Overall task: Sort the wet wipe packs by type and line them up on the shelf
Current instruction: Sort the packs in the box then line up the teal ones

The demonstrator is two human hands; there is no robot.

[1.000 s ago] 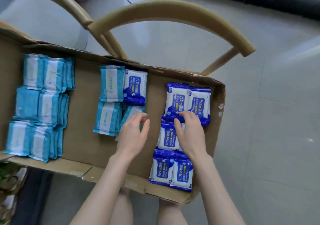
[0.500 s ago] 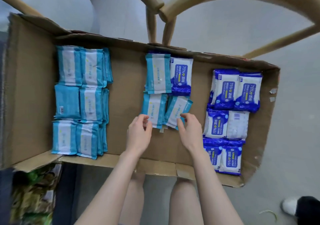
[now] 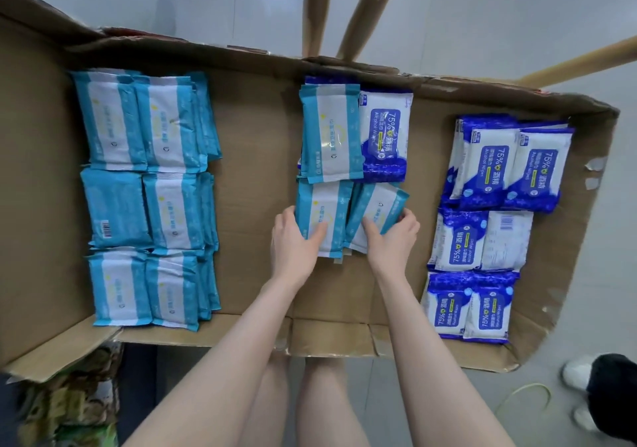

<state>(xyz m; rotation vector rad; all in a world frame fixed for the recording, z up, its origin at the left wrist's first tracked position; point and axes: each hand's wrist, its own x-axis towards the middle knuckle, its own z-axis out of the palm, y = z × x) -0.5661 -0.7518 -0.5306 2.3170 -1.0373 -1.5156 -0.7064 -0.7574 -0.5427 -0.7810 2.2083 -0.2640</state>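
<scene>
Left hand (image 3: 293, 243): thumb lies across the face of the straight teal pack (image 3: 320, 212), and the fingers curl round its left edge in a grip.
Right hand (image 3: 393, 239): thumb rests on the tilted teal pack (image 3: 379, 205), and the fingers wrap its right edge and hold it.
Held packs: soft, flat, rectangular pouches of glossy film with teal borders round a white panel. They lie side by side on the cardboard, and the right one leans clockwise.
Cardboard box (image 3: 255, 170): an opened-out, matte brown corrugated box with creased flaps and torn edges. It carries every pack.
Beyond the fingertips: a teal-and-white pouch (image 3: 331, 132) overlaps a dark blue alcohol pack (image 3: 386, 136), and both touch the far ends of the held packs.
Left of the left hand, well apart: the teal stacks (image 3: 144, 198), fanned and overlapping in three rows. One plain teal back shows a barcode.
Right of the right hand, near: the dark blue stacks (image 3: 493, 170), shiny and slightly puffy, in three rows. One white back faces up.
Past the box: the chair legs (image 3: 358, 29), rounded tan wood over a pale, smooth floor.
</scene>
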